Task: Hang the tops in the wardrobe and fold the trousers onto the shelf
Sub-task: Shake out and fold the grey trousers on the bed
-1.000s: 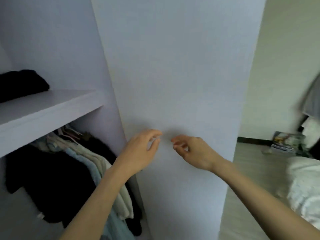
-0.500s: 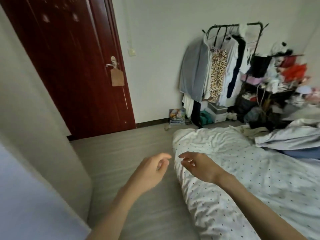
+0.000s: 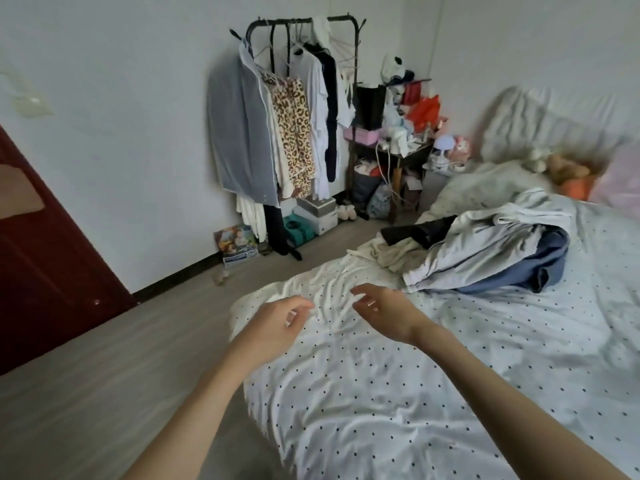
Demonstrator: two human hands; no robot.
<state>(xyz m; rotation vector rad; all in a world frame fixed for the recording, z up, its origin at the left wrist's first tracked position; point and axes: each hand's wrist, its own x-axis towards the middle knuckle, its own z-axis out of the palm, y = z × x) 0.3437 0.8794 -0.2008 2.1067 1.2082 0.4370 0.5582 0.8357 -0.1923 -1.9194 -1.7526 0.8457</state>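
A pile of loose clothes lies on the bed: a pale striped garment on top, a blue one under it, a black one and a cream one at its left. My left hand and my right hand hover side by side over the bed's near corner, short of the pile. Both have loosely curled fingers and hold nothing. The wardrobe is out of view.
The bed has a white dotted sheet. A black clothes rack with hung garments stands against the far wall, boxes below it. A cluttered side table is beside it. A dark red door is at left. Grey floor runs between.
The view has swung from the wardrobe to the right, past the door, onto the bed and rack. Both hands stay held out in front, holding nothing.
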